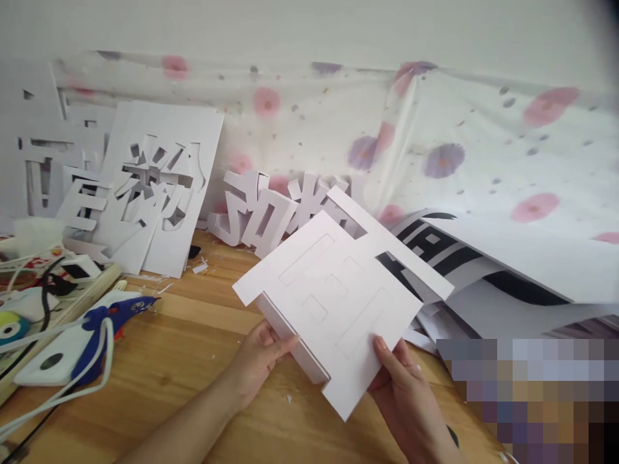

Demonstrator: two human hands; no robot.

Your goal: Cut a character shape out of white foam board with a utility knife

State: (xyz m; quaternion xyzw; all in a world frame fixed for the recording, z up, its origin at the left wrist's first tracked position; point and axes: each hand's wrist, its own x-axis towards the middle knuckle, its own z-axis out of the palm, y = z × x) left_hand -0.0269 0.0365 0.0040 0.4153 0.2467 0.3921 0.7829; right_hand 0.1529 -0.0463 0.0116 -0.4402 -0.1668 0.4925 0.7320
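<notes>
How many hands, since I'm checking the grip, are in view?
2: the left hand grips the white piece at lower left, the right hand at lower right. The pixelated patch could hide more.

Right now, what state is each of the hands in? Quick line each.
Left hand: closed, holding the white piece by its near-left side.
Right hand: closed, holding the same piece, thumb on its face.

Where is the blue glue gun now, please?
In the head view, the blue glue gun is at the left, between the left hand and the power strip.
</notes>
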